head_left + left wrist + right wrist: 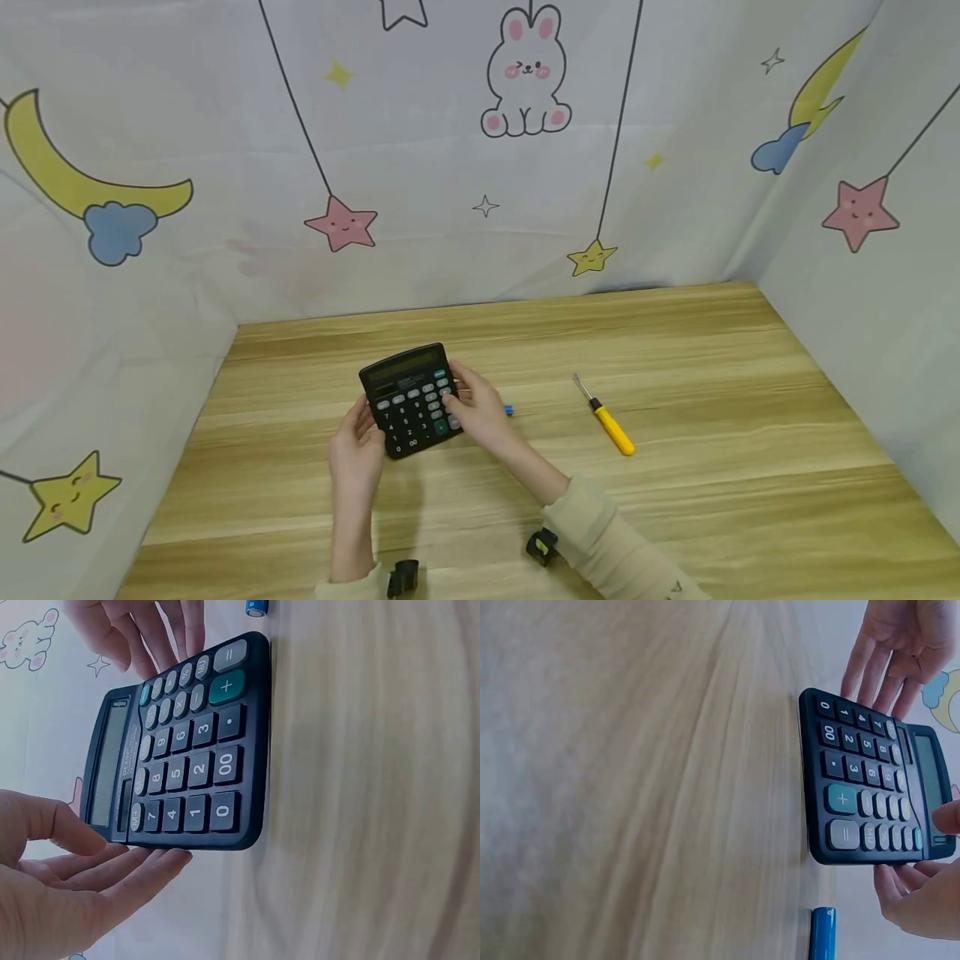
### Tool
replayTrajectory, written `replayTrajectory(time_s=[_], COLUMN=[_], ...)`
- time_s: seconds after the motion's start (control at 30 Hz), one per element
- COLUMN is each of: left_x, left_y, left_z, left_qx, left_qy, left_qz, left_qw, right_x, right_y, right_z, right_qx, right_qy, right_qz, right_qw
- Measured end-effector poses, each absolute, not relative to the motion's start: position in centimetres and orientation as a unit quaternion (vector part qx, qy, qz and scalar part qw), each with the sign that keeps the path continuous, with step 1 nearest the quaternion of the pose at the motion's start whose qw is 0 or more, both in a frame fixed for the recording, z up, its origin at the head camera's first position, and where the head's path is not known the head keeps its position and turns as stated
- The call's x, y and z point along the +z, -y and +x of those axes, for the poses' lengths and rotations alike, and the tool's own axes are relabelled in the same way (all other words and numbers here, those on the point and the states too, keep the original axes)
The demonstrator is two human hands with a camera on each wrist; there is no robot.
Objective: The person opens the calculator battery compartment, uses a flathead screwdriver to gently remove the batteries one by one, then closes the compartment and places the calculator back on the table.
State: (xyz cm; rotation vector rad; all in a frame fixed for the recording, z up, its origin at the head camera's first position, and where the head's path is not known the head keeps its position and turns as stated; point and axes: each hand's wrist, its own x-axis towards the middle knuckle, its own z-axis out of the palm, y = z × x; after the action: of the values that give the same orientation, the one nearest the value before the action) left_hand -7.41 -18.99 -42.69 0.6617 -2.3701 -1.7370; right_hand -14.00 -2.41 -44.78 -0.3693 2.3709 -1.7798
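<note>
A black calculator (412,408) with grey, black and green keys is held between both hands, its key side tilted toward the head camera. My left hand (357,454) grips its left edge, and in the left wrist view the fingers (142,874) lie along that edge with the thumb at the display end. On the opposite edge, my right hand (476,408) holds it with the thumb over the front and fingers behind. In the right wrist view that thumb (946,817) is by the display. The back of the calculator is hidden.
A blue battery (256,607) lies on the wooden table (712,367) beside the right hand, partly hidden in the head view. Farther right lies a screwdriver (615,432) with a yellow handle. Patterned white cloth (435,167) hangs behind and along the sides.
</note>
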Motion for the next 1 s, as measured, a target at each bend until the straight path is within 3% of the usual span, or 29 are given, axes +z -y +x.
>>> replayTrajectory(time_s=[0.7,1.0], left_x=[-43.8,-44.2], left_y=[19.3,19.4], left_z=[-7.8,-7.8], left_qx=[-0.605,-0.614], left_qy=[0.759,0.751], left_qz=[0.242,0.243], left_qw=[0.023,0.018], right_x=[-45.4,-45.7], right_y=[2.8,2.8], right_z=[-14.0,-13.9], right_qx=[-0.589,-0.569], right_qy=[-0.791,-0.805], right_qz=[-0.082,-0.083], right_qw=[0.143,0.146])
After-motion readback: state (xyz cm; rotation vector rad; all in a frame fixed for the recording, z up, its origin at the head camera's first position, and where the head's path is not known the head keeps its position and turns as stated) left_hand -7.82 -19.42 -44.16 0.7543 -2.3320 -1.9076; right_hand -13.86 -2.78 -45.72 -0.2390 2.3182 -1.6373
